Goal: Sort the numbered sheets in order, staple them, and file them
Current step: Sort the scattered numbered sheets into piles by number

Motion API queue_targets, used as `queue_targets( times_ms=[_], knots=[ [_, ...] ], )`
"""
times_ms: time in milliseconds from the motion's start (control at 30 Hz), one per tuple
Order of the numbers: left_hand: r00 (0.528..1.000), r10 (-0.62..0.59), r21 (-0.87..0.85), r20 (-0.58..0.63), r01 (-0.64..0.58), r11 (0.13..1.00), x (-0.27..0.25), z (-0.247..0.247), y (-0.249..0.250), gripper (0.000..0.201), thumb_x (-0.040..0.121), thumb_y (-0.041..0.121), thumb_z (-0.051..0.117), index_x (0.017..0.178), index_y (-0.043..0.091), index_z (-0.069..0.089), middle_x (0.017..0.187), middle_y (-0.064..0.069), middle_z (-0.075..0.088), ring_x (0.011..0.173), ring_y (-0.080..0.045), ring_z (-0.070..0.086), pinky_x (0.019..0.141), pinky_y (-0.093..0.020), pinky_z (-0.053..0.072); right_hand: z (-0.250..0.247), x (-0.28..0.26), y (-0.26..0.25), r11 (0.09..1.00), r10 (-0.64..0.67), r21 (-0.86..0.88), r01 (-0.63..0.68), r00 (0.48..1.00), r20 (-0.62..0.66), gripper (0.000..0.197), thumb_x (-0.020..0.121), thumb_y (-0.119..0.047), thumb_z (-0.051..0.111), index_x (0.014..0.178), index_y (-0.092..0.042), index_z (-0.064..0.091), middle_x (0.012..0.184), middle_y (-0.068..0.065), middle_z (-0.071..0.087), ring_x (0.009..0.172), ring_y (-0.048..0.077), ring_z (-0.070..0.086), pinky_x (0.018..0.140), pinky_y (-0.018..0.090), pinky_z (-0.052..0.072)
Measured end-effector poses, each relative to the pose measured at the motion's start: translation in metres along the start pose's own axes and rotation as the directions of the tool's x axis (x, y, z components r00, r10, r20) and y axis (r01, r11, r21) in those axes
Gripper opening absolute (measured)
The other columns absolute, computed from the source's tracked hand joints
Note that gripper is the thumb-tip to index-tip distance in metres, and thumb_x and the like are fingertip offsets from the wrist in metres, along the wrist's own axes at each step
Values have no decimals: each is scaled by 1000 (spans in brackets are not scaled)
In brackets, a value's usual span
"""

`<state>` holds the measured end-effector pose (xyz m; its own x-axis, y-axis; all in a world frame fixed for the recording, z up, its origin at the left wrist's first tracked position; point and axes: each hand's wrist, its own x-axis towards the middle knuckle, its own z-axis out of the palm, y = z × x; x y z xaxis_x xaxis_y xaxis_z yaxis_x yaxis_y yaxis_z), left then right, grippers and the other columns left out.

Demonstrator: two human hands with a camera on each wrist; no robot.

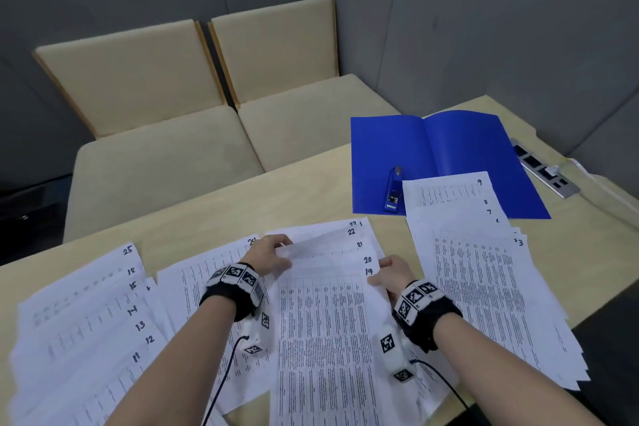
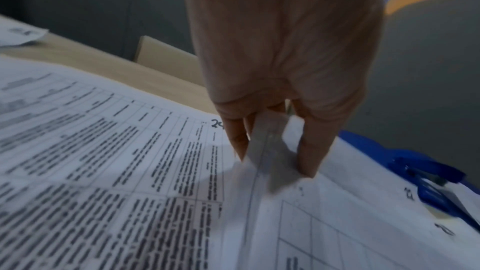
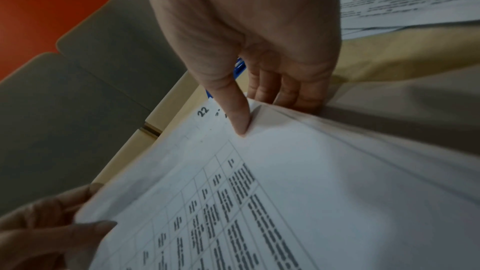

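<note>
Numbered white sheets lie fanned in three groups on the tan table (image 1: 242, 204). The middle fan (image 1: 328, 304) shows 19 to 22 down its right edge. My left hand (image 1: 273, 249) pinches the fan's upper left edge (image 2: 270, 151) between thumb and fingers. My right hand (image 1: 390, 273) pinches its right edge near 19, thumb (image 3: 237, 114) on top and fingers underneath. Sheet 24 (image 2: 130, 151) lies under the fan's left side. A left fan (image 1: 86, 322) shows 11 to 25, a right fan (image 1: 484, 270) shows 3 to 9. The blue stapler (image 1: 393, 189) rests on the open blue folder (image 1: 432, 156).
Two beige chairs (image 1: 207, 107) stand behind the table's far edge. A grey power strip (image 1: 543, 169) with a plugged cable lies right of the folder. Grey walls close the corner. Wrist-camera cables trail over the papers near me.
</note>
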<state>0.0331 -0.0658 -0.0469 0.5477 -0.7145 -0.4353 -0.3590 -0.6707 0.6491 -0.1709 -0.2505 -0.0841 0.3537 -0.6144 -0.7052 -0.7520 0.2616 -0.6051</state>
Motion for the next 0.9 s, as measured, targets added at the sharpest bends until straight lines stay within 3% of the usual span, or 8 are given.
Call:
queue_targets(
  times_ms=[133, 233, 367, 433, 533, 600, 767, 900],
  knots=[
    [999, 3, -3, 37, -3, 1000, -3, -2, 0, 25, 83, 7, 64, 106, 17, 62, 100, 0, 59, 88, -19, 57, 91, -35, 48, -2, -7, -6, 988, -76, -130, 78, 997, 19, 31, 79, 1, 66, 99, -12, 47, 99, 2, 53, 98, 21, 53, 84, 29, 43],
    [997, 10, -19, 74, -8, 1000, -6, -4, 4, 25, 84, 7, 63, 109, 14, 61, 90, 1, 61, 70, -15, 60, 70, -27, 54, -4, -6, -4, 977, -55, -205, 64, 997, 52, 30, 80, -5, 66, 75, -19, 40, 80, -4, 45, 92, 19, 46, 72, 27, 39],
    [994, 20, -23, 109, -18, 1000, 0, -6, 12, 13, 80, 10, 65, 88, 20, 63, 80, -5, 67, 62, -18, 60, 69, -37, 56, -5, -9, -1, 936, -126, -336, 108, 991, -33, 20, 76, -10, 65, 73, -16, 46, 83, 1, 53, 88, 23, 56, 65, 26, 43],
    [1000, 20, 41, -4, -20, 999, 6, -1, 18, 14, 82, 20, 66, 95, 22, 60, 98, -4, 63, 76, -17, 61, 72, -32, 52, -5, -14, 1, 918, -175, -378, 121, 978, -110, 21, 76, -10, 62, 67, -17, 44, 84, 3, 52, 76, 22, 53, 58, 25, 40],
    [968, 94, 316, -233, -17, 949, 19, 12, 22, 40, 92, 21, 53, 130, 18, 45, 130, -5, 43, 109, -24, 51, 87, -33, 48, -3, -19, 6, 940, -173, -318, 124, 977, -128, 29, 79, -5, 55, 64, -19, 35, 68, -3, 43, 57, 14, 38, 49, 24, 30],
    [957, 155, 503, -246, -11, 864, 26, 18, 23, 46, 92, 17, 49, 137, 19, 39, 135, -5, 43, 118, -26, 43, 92, -36, 45, -4, -21, 9, 948, -185, -284, 140, 973, -138, 28, 78, -3, 55, 63, -18, 38, 64, -5, 43, 54, 11, 38, 47, 22, 30],
    [944, 199, 606, -261, 0, 796, 31, 24, 21, 32, 90, 19, 53, 123, 20, 54, 122, -4, 51, 114, -24, 44, 94, -36, 36, -11, -22, 11, 952, -246, -195, 235, 969, -32, 27, 74, -1, 65, 63, -20, 49, 66, -3, 51, 60, 11, 46, 52, 19, 34],
    [939, 229, 441, -258, -97, 892, 29, 15, 18, 11, 88, 16, 53, 96, 13, 60, 98, -6, 56, 92, -27, 55, 78, -34, 39, -11, -19, 19, 951, -288, -105, 289, 957, 25, 14, 67, -4, 67, 81, -6, 63, 84, 14, 68, 75, 17, 56, 70, 26, 47]
  ],
)
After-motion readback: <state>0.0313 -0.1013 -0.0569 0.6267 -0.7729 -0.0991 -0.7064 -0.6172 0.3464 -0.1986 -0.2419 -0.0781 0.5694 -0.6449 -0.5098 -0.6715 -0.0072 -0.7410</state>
